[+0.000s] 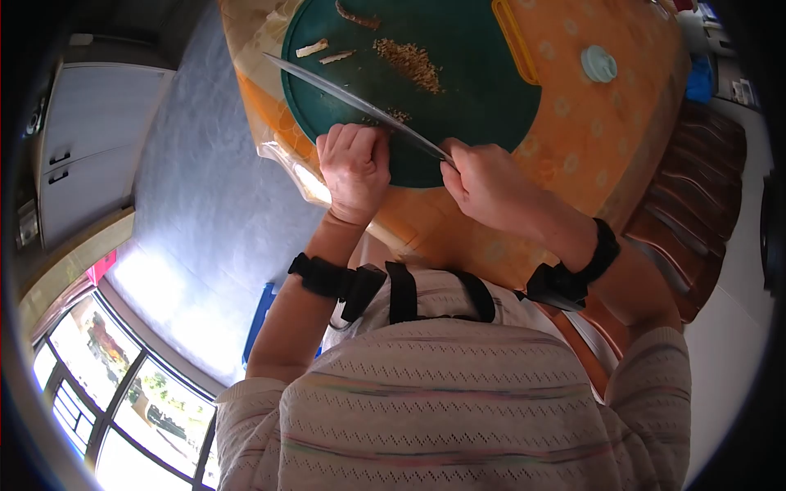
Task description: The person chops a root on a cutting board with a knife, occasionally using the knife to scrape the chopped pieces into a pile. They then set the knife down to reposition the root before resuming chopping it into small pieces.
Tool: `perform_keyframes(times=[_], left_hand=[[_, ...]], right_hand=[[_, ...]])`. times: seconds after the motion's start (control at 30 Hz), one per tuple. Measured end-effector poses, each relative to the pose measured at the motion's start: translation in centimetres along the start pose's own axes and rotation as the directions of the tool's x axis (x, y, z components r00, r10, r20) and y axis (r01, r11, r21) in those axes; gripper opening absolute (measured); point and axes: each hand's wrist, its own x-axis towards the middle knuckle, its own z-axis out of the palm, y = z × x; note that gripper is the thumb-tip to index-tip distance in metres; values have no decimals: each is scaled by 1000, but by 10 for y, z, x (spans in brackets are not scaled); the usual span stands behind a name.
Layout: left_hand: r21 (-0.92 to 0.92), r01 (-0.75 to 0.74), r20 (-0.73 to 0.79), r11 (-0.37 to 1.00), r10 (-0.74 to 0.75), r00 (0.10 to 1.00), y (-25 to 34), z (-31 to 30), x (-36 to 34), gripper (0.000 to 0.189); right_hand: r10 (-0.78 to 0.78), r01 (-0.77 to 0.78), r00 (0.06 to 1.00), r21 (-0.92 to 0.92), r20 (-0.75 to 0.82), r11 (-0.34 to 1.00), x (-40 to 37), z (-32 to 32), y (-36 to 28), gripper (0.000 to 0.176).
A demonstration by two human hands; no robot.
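My right hand (495, 184) grips the handle of a long knife (348, 96), whose blade runs up and to the left across a green cutting board (475, 90). Close to the blade's near side, my left hand (354, 168) is closed with its fingers curled down at the board's front edge; whatever it pinches is hidden. A heap of small chopped brown bits (412, 64) lies on the board beyond the knife, with a few more crumbs (399, 115) by the blade. Two pale strips (312, 48) and a curved brown piece (357, 16) rest farther back.
The board lies on a table with an orange patterned cloth (573, 139). Its yellow handle (516, 41) is at the right, and a pale green lid-like object (598, 64) sits beyond it. A brown slatted chair (688, 204) stands at the table's right side.
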Motion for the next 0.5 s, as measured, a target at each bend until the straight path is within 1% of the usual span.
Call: perform_keyframes(times=[0.03,0.1,0.17,0.27,0.33,0.47,0.5], left_hand=[[-2,10,-2,1000,-10,1000,0,1,0,14],[-11,-2,-15,1000,1,1000,1,0,1,14],[-3,18,-11,1000,-18,1000,-1,1,1,13],[4,27,-7,1000,-27,1000,0,1,0,13],[24,10,-9,1000,-9,1000,0,1,2,13],[5,-14,-1,1000,14,1000,0,2,0,14],[-3,-5,-1,1000,5,1000,0,2,1,14]], right_hand=[[60,-60,995,-1,76,998,0,-5,-3,9],[66,-67,994,4,84,998,2,-11,-8,8],[70,-71,993,9,95,997,8,-6,-8,8],[59,-61,995,20,76,998,8,2,-5,9],[36,-36,999,55,-2,998,6,13,1,10],[71,-67,996,91,-44,994,8,9,6,10],[47,-42,998,89,-46,995,8,7,6,10]])
